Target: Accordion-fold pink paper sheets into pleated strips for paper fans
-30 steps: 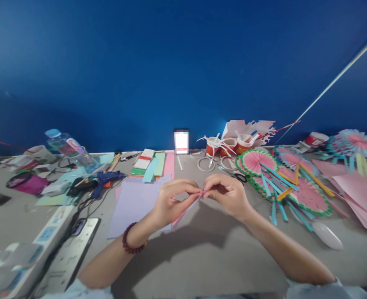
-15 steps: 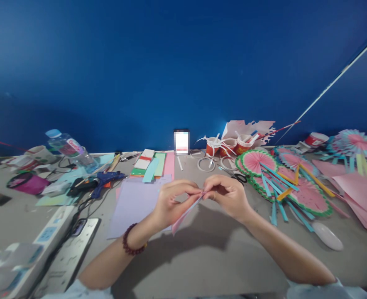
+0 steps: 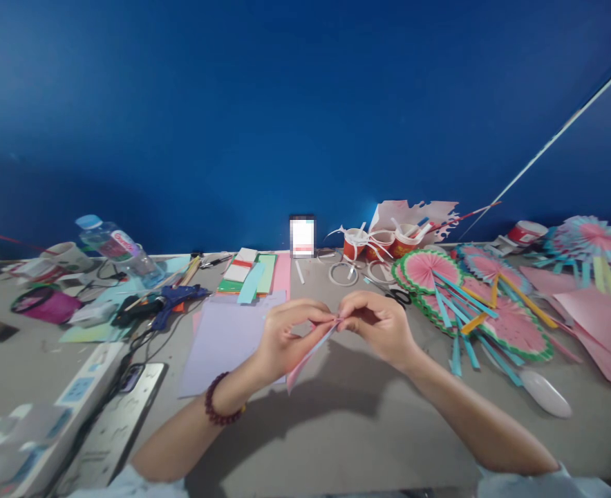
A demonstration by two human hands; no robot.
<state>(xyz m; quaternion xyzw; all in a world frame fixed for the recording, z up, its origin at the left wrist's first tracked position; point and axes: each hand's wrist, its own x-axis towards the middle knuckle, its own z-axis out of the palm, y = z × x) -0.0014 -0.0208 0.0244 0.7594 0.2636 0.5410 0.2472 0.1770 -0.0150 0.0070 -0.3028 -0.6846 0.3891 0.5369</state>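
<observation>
Both hands meet above the middle of the grey table (image 3: pixel 336 429). My left hand (image 3: pixel 285 339), with a dark bead bracelet on its wrist, and my right hand (image 3: pixel 381 325) pinch the top end of a folded pink and pale blue paper strip (image 3: pixel 308 354). The strip hangs down and to the left from my fingertips. A lilac paper sheet (image 3: pixel 222 339) lies flat under and behind my left hand.
Finished pink-and-green paper fans with blue and yellow sticks (image 3: pixel 471 311) lie to the right, pink sheets (image 3: pixel 596 325) beyond. Red paper cups (image 3: pixel 383 243), tape rings and scissors (image 3: pixel 399 296) stand behind. A glue gun (image 3: pixel 165 303), water bottle (image 3: pixel 119 249) and coloured paper stack (image 3: pixel 254 273) sit left.
The paper strip's lower end dropped slightly over the first half second; since then my hands hold almost still, pinching its top end.
</observation>
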